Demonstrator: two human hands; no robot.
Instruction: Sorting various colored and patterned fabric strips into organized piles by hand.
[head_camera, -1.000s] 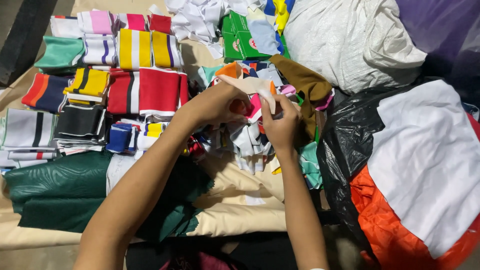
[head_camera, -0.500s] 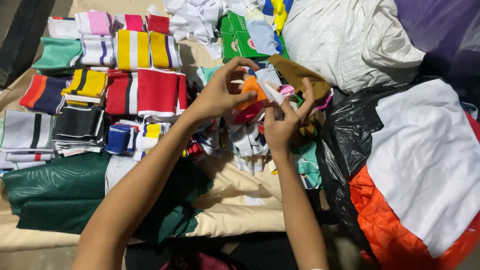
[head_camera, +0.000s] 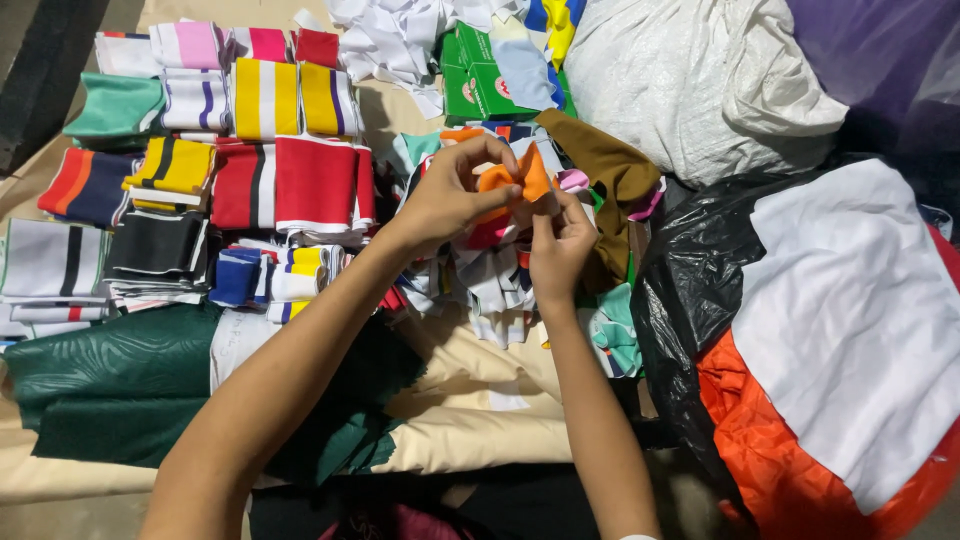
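two hands working an orange fabric scrap above a heap of mixed scraps.

the left hand (head_camera: 445, 195) and right hand (head_camera: 558, 240) each pinch the orange scrap (head_camera: 515, 178), fingers closed on its edges; half a second ago they held a pale strip there, now gone from the grip. the scrap sits over the scrap heap (head_camera: 495, 270), beside a brown cloth (head_camera: 610, 170). its lower part is hidden by the fingers; the folded striped collars (head_camera: 270, 170) lie on the left.

Both hands (head_camera: 505, 205) pinch an orange cloth scrap (head_camera: 515, 178) above the scrap pile (head_camera: 495, 275).
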